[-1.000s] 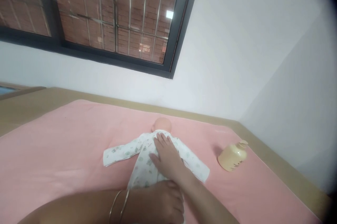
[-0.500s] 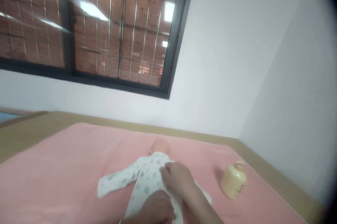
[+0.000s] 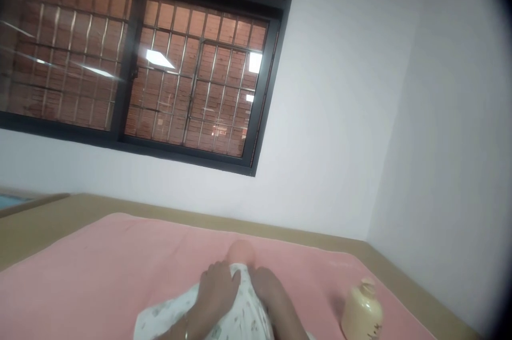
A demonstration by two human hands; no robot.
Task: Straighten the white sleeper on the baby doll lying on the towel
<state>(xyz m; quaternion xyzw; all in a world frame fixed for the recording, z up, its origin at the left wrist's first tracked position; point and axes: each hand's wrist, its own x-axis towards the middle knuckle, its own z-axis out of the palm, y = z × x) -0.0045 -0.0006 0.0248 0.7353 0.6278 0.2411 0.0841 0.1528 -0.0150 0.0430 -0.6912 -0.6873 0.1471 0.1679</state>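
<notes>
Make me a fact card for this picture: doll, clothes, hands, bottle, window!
Doll: lying on a pink mat, head toward the wall
Clothes: white, patterned
Left hand: on the clothes, near the head
Right hand: beside the collar; fingers too blurred to tell
Bottle: cream-coloured, on the mat, right side of the picture
Window: dark-framed

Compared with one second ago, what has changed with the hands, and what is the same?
The left hand has moved up the patterned garment, from its lower part to the left of the collar. The right hand, flat on the chest before, is now at the collar's right; any hold on cloth is unclear. The view tilted up. The doll's head and pump bottle stay on the pink mat.
</notes>
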